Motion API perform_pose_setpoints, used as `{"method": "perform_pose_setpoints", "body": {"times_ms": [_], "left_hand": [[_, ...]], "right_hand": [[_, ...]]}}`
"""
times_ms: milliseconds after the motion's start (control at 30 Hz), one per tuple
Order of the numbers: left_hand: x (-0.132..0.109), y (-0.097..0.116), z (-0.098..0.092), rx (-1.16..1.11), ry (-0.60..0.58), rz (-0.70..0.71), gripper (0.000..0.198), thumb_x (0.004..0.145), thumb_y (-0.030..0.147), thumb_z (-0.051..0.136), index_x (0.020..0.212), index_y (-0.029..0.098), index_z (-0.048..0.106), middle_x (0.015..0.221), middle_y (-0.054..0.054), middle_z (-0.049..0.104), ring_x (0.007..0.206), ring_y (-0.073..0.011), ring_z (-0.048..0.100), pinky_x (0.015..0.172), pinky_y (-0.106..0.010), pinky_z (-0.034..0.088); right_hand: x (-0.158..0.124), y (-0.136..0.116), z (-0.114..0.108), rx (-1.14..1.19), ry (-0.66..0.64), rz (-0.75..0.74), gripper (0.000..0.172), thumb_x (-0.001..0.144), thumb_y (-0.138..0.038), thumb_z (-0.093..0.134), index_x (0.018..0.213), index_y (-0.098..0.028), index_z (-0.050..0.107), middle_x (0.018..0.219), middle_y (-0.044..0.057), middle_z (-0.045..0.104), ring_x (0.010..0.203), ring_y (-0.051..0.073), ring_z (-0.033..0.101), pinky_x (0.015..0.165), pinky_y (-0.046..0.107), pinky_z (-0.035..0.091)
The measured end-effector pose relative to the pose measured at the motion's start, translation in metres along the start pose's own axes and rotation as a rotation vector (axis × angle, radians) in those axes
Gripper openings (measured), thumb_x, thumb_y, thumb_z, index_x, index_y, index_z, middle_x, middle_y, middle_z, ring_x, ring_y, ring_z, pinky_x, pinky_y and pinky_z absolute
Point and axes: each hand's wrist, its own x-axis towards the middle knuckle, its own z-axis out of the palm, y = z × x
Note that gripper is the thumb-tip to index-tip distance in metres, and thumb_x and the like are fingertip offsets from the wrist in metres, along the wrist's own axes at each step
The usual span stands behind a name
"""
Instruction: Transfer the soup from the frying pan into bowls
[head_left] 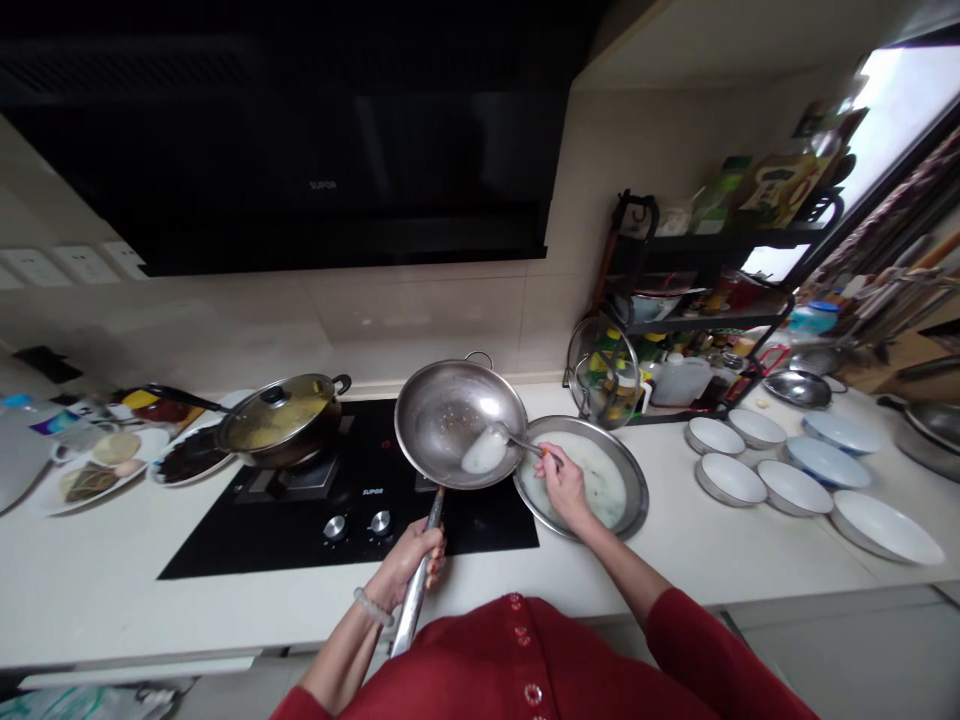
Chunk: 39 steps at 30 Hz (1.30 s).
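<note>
My left hand is wrapped round the long metal handle of a wok, which is tilted over the right side of the stove. In my right hand is the handle of a ladle, its bowl low inside the wok. A small pool of whitish liquid lies at the ladle's bowl; I cannot tell how much is still in the ladle. Just right of the wok, beneath my right hand, stands a wide metal basin of pale, milky liquid with greenish bits.
A glass-lidded pan sits on the left burner of the black stove. Plates of food stand farther left. Several bowls are at right, below a condiment rack with a glass lid leaning by it. A range hood hangs overhead.
</note>
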Motion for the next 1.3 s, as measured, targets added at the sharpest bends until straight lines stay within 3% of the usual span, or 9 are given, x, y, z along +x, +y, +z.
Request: {"method": "perform_pose_setpoints", "body": {"times_ms": [200,467,667,867,1100,1200,1300], "left_hand": [[0.000,0.000,0.000,-0.002,0.003,-0.004,0.028,0.060,0.024,0.063,0.074,0.022,0.039,0.047,0.011,0.041,0.033,-0.0044,0.033,0.030,-0.015,0.027],[-0.001,0.001,0.000,0.016,0.004,-0.010,0.027,0.060,0.025,0.062,0.074,0.022,0.039,0.047,0.011,0.042,0.033,-0.0042,0.034,0.030,-0.015,0.027],[-0.002,0.002,0.001,0.028,0.008,-0.011,0.029,0.060,0.027,0.064,0.074,0.022,0.039,0.048,0.010,0.042,0.033,-0.0035,0.033,0.031,-0.015,0.027],[-0.001,0.001,0.000,0.018,-0.001,-0.006,0.029,0.061,0.028,0.065,0.074,0.022,0.039,0.048,0.011,0.041,0.033,-0.0036,0.033,0.030,-0.015,0.025],[-0.003,0.002,0.000,0.027,-0.018,-0.009,0.029,0.063,0.030,0.067,0.073,0.022,0.040,0.049,0.010,0.041,0.033,-0.0035,0.033,0.031,-0.015,0.026],[-0.003,0.002,0.000,0.027,-0.018,-0.002,0.030,0.064,0.030,0.067,0.072,0.022,0.040,0.048,0.010,0.041,0.033,-0.0036,0.033,0.031,-0.015,0.027],[-0.003,0.003,0.000,0.033,-0.024,0.007,0.030,0.064,0.030,0.068,0.071,0.022,0.039,0.048,0.010,0.041,0.034,-0.0037,0.032,0.031,-0.015,0.028]], "right_hand": [[0.002,0.007,0.005,0.258,0.251,0.283,0.021,0.076,-0.040,0.054,0.082,-0.020,0.058,0.055,0.003,0.065,0.052,0.022,0.066,0.052,0.034,0.056],[0.001,-0.007,-0.013,0.391,0.318,0.339,0.020,0.070,-0.037,0.062,0.080,-0.020,0.059,0.055,0.004,0.066,0.051,0.021,0.065,0.047,0.031,0.054],[-0.001,-0.016,-0.033,0.401,0.334,0.323,0.020,0.071,-0.036,0.062,0.079,-0.019,0.060,0.054,0.006,0.066,0.051,0.022,0.066,0.045,0.031,0.053],[-0.006,-0.023,-0.067,0.420,0.376,0.300,0.024,0.068,-0.036,0.068,0.080,-0.016,0.062,0.055,0.006,0.067,0.051,0.022,0.065,0.044,0.030,0.053],[-0.017,-0.010,-0.107,0.282,0.495,0.249,0.028,0.070,-0.040,0.068,0.081,-0.015,0.062,0.056,0.004,0.066,0.050,0.020,0.065,0.045,0.029,0.053],[-0.031,-0.003,-0.120,0.077,0.432,0.153,0.030,0.078,-0.042,0.060,0.090,-0.015,0.063,0.059,0.004,0.067,0.051,0.019,0.064,0.050,0.032,0.055],[-0.047,0.000,-0.130,-0.189,0.232,-0.061,0.028,0.086,-0.037,0.052,0.099,-0.016,0.065,0.067,0.005,0.069,0.053,0.017,0.064,0.055,0.032,0.057]]}}
